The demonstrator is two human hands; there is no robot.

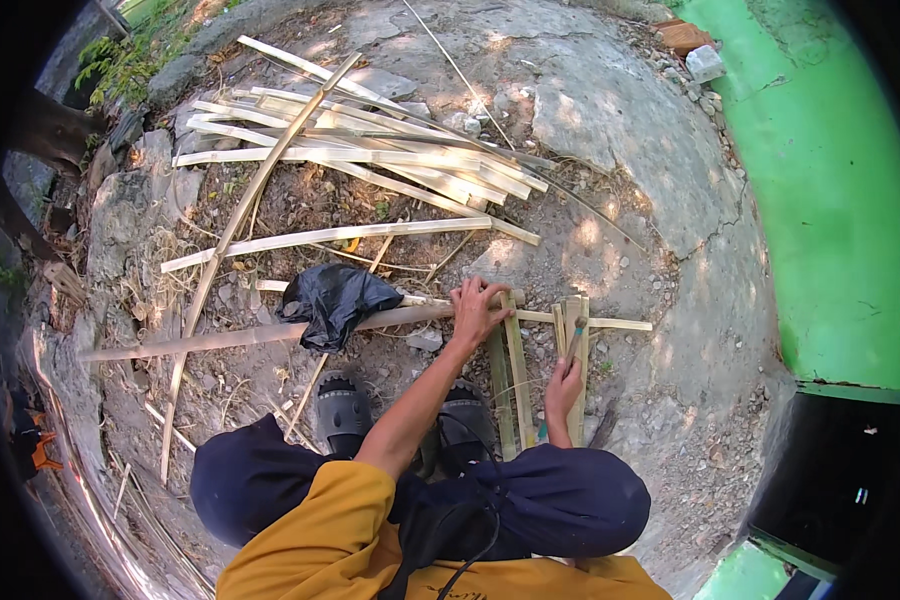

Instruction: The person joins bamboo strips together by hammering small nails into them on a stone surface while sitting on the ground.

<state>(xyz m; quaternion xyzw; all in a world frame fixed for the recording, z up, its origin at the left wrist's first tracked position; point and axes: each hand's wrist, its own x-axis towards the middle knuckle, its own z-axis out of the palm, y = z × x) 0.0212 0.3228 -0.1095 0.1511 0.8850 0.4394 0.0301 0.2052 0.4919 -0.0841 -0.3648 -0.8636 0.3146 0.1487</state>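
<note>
My left hand (477, 310) is closed around the right end of a bamboo pole (410, 316) lying crosswise ahead of my feet. Its fingertips press at the top of a flat bamboo strip (517, 370) that runs back toward me. Lower and to the right, my right hand (563, 390) grips a slim tool (574, 345) with a brownish shaft and a small bluish-grey end; its exact kind is unclear. That end lies over several short upright bamboo strips (561, 325). A thin crosspiece (620, 324) sticks out to their right. A crumpled black plastic bag (335, 300) drapes over the pole.
A loose pile of split bamboo strips (370, 150) lies ahead on the rough ground. One long strip (235, 220) slants across the left side. My black shoes (343, 410) stand close behind the pole. A green wall (820, 180) rises on the right, with a white block (705, 64) beside it.
</note>
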